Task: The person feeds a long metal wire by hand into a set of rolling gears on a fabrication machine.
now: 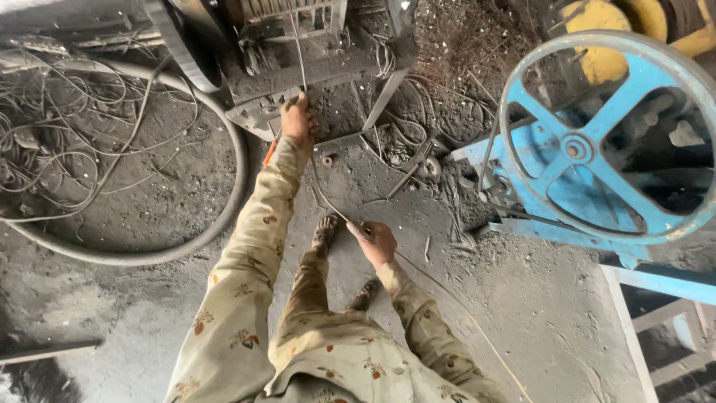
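Near the top middle of the frame, my left hand [298, 118] is stretched out to the grimy grey machine [313, 67], its fingers closed around a thin wire [300, 60] that runs straight up into the machine's housing. Below it, at the frame's centre, my right hand [375, 240] is clenched on the same wire, which curves down from the left hand, passes through this grip and trails off along the floor [559, 328] toward the lower right. My two bare feet [325, 231] stand on the dusty floor just left of and below the right hand. At the right of the frame stands a large blue spoked wheel [597, 142]. A thick dark hose [149, 254] loops across the left side, around a tangle of loose wire scraps [60, 134].
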